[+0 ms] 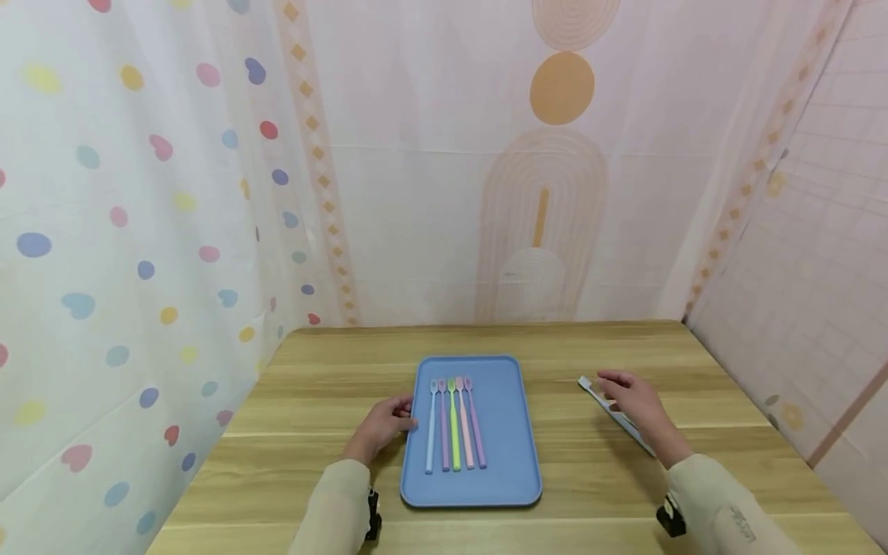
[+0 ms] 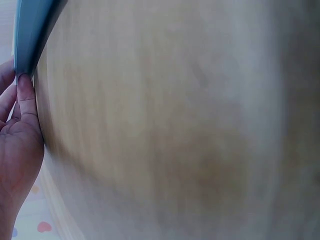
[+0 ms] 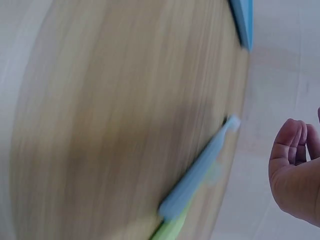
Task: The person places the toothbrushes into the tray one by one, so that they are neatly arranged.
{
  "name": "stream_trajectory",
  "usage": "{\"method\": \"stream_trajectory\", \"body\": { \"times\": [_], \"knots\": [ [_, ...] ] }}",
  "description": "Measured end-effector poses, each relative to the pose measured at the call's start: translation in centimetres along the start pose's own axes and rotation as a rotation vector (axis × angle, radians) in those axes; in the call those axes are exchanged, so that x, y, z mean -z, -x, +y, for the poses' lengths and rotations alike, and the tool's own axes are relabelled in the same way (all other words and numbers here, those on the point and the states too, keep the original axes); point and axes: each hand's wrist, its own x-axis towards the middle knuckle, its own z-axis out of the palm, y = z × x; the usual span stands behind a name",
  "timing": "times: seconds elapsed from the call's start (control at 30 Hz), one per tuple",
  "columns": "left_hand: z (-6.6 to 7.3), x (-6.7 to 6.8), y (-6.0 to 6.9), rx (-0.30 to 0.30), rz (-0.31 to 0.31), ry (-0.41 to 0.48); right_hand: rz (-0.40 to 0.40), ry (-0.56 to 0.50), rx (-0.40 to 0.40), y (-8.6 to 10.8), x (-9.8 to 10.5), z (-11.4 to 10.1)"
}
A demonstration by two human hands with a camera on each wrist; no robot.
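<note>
My left hand (image 1: 384, 424) is at the left edge of a blue tray (image 1: 509, 470), holding its rim; in the left wrist view, the thumb and fingers (image 2: 26, 95) touch the tray's side (image 2: 31, 35). Several toothbrushes lie side by side on the tray, heads toward the far end: light blue (image 1: 431, 432), purple (image 1: 444, 432), yellow-green (image 1: 454, 432), pink (image 1: 465, 432) and another purple (image 1: 476, 432). Over at the right, my right hand (image 1: 634, 402) hovers above a light blue toothbrush (image 3: 192, 175) with fingers loosely bent and nothing held. Beside that brush shows a green one (image 3: 172, 227).
The wooden table (image 1: 312, 354) carries the tray near its middle and the loose toothbrushes to the right. Patterned curtains (image 1: 416, 216) stand along the far edge and both sides. A dark device (image 1: 671, 518) is strapped to the right wrist.
</note>
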Motion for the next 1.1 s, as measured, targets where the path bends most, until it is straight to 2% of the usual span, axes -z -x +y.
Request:
{"method": "stream_trajectory", "body": {
  "times": [0.23, 0.43, 0.63, 0.83, 0.93, 1.1],
  "knots": [
    [0.3, -0.1, -0.1, -0.004, -0.002, -0.006, -0.019, 0.071, -0.009, 0.6, 3.8, 1.8],
    [0.1, -0.1, 0.1, 0.003, 0.005, -0.011, -0.014, 0.138, 0.002, 1.1, 6.1, 3.6],
    [0.0, -0.2, 0.1, -0.004, 0.003, -0.004, -0.058, 0.119, -0.041, 1.7, 8.1, 5.5],
    [0.0, -0.1, -0.1, -0.008, 0.004, -0.012, -0.099, 0.072, -0.084, 2.2, 9.4, 7.1],
    [-0.1, -0.1, -0.1, -0.010, 0.004, -0.005, -0.153, 0.040, -0.124, 2.3, 9.6, 7.5],
    [-0.2, -0.1, -0.1, -0.008, 0.002, -0.007, -0.215, 0.081, -0.149, 2.5, 10.1, 7.9]
  ]
}}
